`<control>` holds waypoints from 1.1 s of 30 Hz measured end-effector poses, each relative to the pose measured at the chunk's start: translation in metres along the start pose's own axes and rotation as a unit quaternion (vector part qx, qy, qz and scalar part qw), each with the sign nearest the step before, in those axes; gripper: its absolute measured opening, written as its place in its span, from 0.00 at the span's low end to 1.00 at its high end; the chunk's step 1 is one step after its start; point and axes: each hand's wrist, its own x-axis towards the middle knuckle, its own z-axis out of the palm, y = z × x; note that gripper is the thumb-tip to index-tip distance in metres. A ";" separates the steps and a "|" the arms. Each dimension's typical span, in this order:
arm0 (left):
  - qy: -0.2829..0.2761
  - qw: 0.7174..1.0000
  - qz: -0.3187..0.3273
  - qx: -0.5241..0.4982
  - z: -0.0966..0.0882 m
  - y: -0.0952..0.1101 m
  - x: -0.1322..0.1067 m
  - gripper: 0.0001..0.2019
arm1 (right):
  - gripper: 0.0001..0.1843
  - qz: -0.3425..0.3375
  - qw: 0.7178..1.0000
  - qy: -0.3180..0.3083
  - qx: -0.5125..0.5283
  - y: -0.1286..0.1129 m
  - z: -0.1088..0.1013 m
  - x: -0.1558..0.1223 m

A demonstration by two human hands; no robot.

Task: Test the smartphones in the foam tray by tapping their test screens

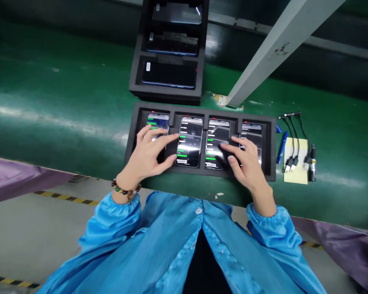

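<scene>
Several smartphones with lit screens lie in a row in a black foam tray [236,173]. My left hand [149,153] is open above the leftmost phone [158,121], partly hiding it. Its index finger and thumb reach to the left edge of the second phone [189,143]. My right hand [247,161] is open too, its index fingertip at the right side of the third phone [216,139]. Behind that hand the rightmost phone [253,130] is partly hidden. Green bars and white text show on the screens.
Beyond it stands another foam tray [165,93] holding dark-screened phones [170,74]. A grey metal post [263,57] rises from the green bench [64,122]. At right lie black cables [294,143], a yellow notepad [294,177], a blue pen [282,147] and a small dark bottle [313,163].
</scene>
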 end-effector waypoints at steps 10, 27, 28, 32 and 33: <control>0.151 0.984 -0.072 0.066 -0.014 -0.043 -0.030 0.14 | 0.28 0.124 0.974 0.189 -0.022 0.043 -0.035 -0.039; 0.137 0.991 0.007 -0.005 0.003 -0.007 -0.011 0.10 | 0.28 0.048 0.990 0.133 0.017 0.009 -0.013 -0.020; 0.173 0.984 -0.032 0.009 0.000 -0.013 -0.016 0.11 | 0.29 0.072 0.982 0.176 0.009 0.016 -0.019 -0.024; 0.201 0.972 -0.114 0.054 -0.010 -0.032 -0.028 0.13 | 0.29 0.126 0.963 0.236 -0.018 0.036 -0.030 -0.032; 0.186 0.975 -0.110 0.057 -0.010 -0.035 -0.028 0.13 | 0.28 0.127 0.964 0.231 -0.017 0.038 -0.030 -0.032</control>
